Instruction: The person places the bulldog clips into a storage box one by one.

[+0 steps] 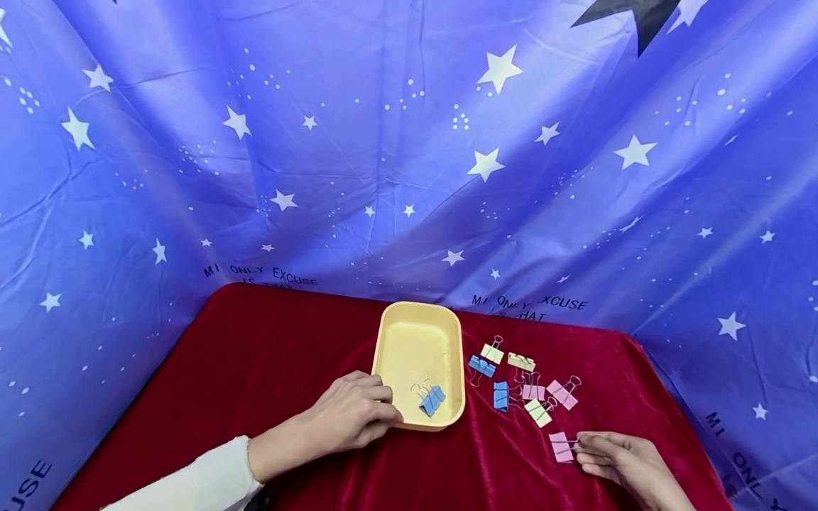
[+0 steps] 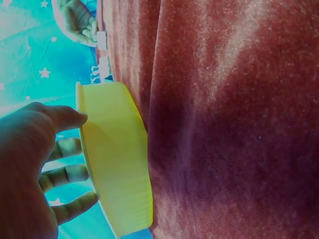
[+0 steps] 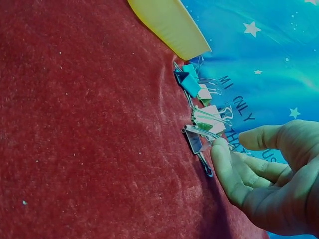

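Note:
My left hand [image 1: 354,408] grips the near left corner of a yellow plastic tray [image 1: 418,312]; in the left wrist view the thumb lies at the rim with the fingers along it. Inside the tray, toward the near end, lies a blue binder clip [image 1: 432,401] with wire handles raised. At the right, my right hand [image 1: 623,458] pinches the wire handle of a pink binder clip [image 1: 562,448] between thumb and index finger, close over the cloth. Farther off sit more pink clips [image 1: 563,394], pale yellow clips [image 1: 539,413] and blue clips [image 1: 501,396].
Red velvet cloth [image 1: 275,341] covers the table. Blue star-printed curtains [image 1: 345,156] hang along its back and both sides. The loose clips form a scattered group right of the tray, some with handles overlapping.

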A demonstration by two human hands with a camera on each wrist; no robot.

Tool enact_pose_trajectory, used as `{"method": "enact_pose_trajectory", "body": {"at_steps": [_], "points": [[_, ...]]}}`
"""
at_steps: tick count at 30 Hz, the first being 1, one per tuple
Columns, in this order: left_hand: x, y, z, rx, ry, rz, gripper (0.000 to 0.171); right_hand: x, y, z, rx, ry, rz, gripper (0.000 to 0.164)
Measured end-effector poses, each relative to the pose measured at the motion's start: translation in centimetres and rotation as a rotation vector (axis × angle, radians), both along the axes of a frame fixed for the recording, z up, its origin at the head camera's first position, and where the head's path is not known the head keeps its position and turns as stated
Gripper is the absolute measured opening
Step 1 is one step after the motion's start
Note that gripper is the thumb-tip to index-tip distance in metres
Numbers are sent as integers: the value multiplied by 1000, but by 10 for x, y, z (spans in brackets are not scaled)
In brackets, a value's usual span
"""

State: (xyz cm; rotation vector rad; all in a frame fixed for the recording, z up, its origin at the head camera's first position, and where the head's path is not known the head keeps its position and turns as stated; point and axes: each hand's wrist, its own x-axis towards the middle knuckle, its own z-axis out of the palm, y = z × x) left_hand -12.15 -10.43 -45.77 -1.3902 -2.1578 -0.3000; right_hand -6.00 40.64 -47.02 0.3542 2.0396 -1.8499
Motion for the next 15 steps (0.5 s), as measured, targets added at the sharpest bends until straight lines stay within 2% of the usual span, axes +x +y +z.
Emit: {"method": "enact_pose_trajectory", "body": {"at_steps": [10, 15], "points": [[0, 0, 1, -4, -9, 0, 20, -3, -3, -3, 8, 24, 28, 28], [-1, 0, 1, -7, -6, 2, 20, -5, -4, -1, 68, 33, 45, 23]]}}
